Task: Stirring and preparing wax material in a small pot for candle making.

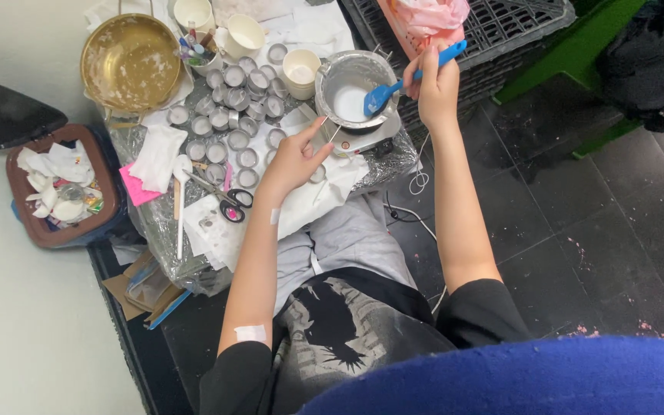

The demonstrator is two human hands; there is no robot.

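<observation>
My right hand (433, 86) grips the handle of a blue spatula (393, 86) whose blade dips into a metal pot (347, 86) holding white melted wax. The pot sits on a small hot plate (363, 140). My left hand (295, 157) pinches a thin white wick (330, 132) just left of the pot's lower edge. Several small round metal candle cups (232, 107) stand in a cluster to the left of the pot on a foil-covered table (147, 223).
A brass bowl (128, 61) and white cups (244, 34) stand at the back. Scissors (228, 201), tissues and a pink note lie near the front. A bin of waste paper (59, 188) is at left. A dark plastic crate (501, 31) and a cable (416, 200) are at right.
</observation>
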